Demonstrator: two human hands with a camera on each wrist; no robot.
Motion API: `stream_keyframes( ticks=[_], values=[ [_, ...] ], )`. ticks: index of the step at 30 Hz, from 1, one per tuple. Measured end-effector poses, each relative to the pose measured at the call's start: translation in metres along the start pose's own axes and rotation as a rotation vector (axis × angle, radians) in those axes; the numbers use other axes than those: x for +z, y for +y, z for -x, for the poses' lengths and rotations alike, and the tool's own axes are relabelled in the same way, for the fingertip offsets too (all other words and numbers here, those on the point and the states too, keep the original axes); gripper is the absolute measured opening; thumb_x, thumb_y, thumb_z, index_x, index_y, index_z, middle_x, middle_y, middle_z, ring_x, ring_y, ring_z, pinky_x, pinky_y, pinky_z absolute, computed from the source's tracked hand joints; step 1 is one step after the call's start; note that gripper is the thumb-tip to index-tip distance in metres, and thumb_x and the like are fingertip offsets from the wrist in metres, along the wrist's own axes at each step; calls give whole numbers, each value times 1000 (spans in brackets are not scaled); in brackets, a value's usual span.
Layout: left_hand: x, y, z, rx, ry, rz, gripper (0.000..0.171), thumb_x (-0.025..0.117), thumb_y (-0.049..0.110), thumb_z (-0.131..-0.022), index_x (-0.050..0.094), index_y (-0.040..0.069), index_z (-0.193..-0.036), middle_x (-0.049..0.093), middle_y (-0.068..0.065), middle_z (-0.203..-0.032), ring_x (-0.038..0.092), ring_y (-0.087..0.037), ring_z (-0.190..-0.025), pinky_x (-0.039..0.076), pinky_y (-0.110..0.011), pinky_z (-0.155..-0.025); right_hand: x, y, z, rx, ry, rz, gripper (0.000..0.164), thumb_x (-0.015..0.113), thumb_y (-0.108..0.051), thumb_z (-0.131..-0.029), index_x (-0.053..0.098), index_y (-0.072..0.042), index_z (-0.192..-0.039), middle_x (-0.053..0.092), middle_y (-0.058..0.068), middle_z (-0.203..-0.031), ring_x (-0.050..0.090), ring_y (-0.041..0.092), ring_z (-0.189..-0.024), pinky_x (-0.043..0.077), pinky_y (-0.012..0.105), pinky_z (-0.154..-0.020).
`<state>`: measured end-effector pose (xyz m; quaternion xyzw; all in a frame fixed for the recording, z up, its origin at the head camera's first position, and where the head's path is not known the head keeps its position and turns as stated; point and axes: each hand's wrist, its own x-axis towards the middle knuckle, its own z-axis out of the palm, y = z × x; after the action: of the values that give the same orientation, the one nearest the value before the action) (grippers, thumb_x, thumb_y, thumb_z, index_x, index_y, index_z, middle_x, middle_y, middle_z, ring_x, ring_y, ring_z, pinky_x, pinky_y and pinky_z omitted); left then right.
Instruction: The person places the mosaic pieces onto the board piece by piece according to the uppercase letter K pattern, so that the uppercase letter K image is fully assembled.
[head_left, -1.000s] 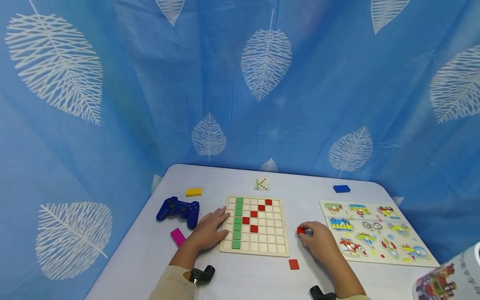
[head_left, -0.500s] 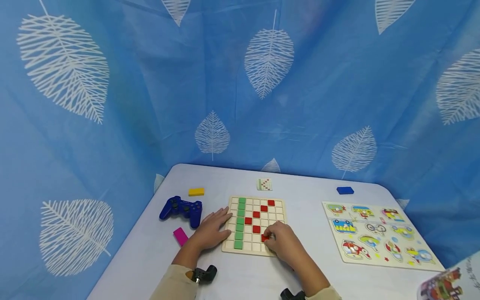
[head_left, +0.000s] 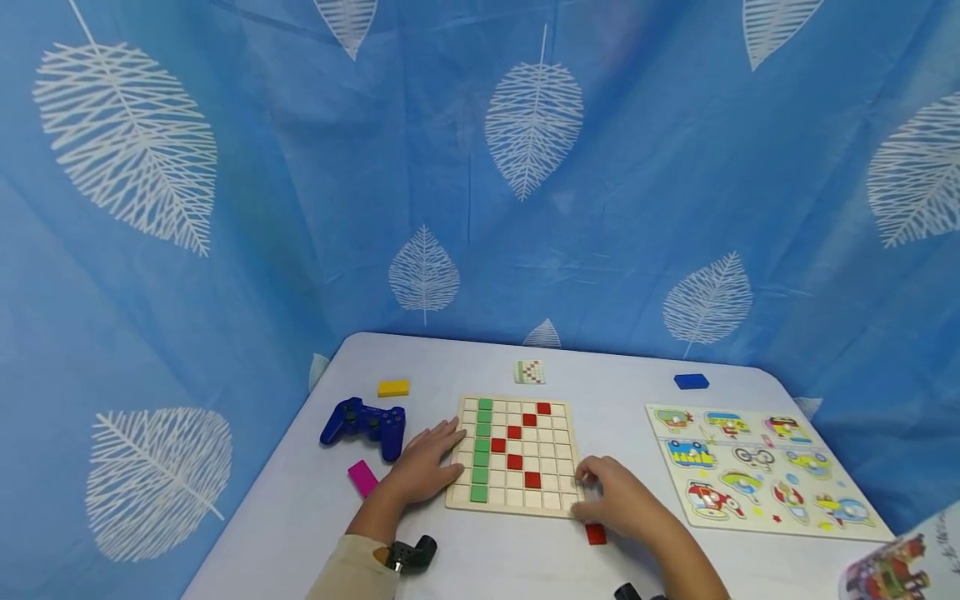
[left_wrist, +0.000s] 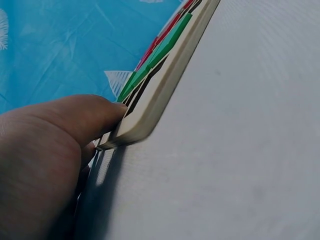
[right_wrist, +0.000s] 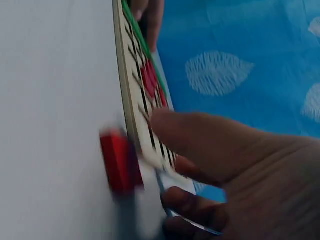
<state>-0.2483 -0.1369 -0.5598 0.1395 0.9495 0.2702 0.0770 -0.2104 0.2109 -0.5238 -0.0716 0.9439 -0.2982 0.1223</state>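
Note:
A wooden grid board lies on the white table, with a column of green tiles at its left and several red tiles forming a "K" shape beside it. My left hand rests at the board's left edge with extended fingers; in the left wrist view its thumb touches the frame. By the board's lower right corner is my right hand, its thumb and fingers apart and holding nothing. One loose red tile lies just below it, seen blurred as a red block in the right wrist view.
Behind the board lies a small pattern card. A blue game controller, yellow block and magenta block are to the left. At right are a vehicle puzzle board, a blue block and a printed cup.
My right hand brought a red tile onto the board's lower part, let it go in a cell, then moved right toward the loose red tile. The left hand has stayed at the board's edge.

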Motion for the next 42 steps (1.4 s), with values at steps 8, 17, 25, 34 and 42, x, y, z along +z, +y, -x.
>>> stream_keyframes(
  ticks=[8, 17, 25, 34, 42],
  values=[
    [-1, 1, -1, -7, 6, -1, 64, 64, 40, -101, 46, 22, -160, 29, 2, -173, 21, -23, -162, 17, -50, -132, -9, 35, 25, -142, -94, 18, 39, 91, -42, -78, 63, -27, -102, 53, -6, -100, 46, 15, -95, 42, 30, -79],
    [0, 3, -2, -13, -3, 1, 65, 64, 41, -101, 45, 22, -160, 29, 2, -173, 20, -23, -162, 17, -51, -132, -8, 43, 34, -212, -121, 43, 25, 86, -44, -83, 66, -42, -98, 55, -16, -108, 46, 10, -104, 47, 31, -92],
    [0, 3, -1, -6, -6, 3, 65, 64, 39, -101, 45, 22, -160, 29, 1, -173, 21, -24, -162, 17, -51, -132, -1, 32, 31, -139, 24, -190, 24, 85, -22, -85, 70, -22, -104, 61, -4, -92, 53, 8, -80, 45, 25, -66],
    [4, 5, -2, 4, -1, -17, 64, 62, 40, -102, 45, 22, -161, 29, 1, -173, 21, -24, -162, 17, -51, -132, 24, -1, 13, -96, 131, -171, 23, 87, -20, -84, 72, -25, -100, 62, -9, -92, 51, 8, -74, 44, 24, -63],
    [3, 1, 0, 10, 11, -27, 62, 62, 39, -103, 45, 22, -160, 29, 2, -173, 22, -25, -162, 17, -52, -131, 36, -13, 8, -154, 122, -65, 18, 85, -18, -84, 74, -30, -92, 63, -13, -97, 53, 8, -88, 47, 27, -77]
  ],
)
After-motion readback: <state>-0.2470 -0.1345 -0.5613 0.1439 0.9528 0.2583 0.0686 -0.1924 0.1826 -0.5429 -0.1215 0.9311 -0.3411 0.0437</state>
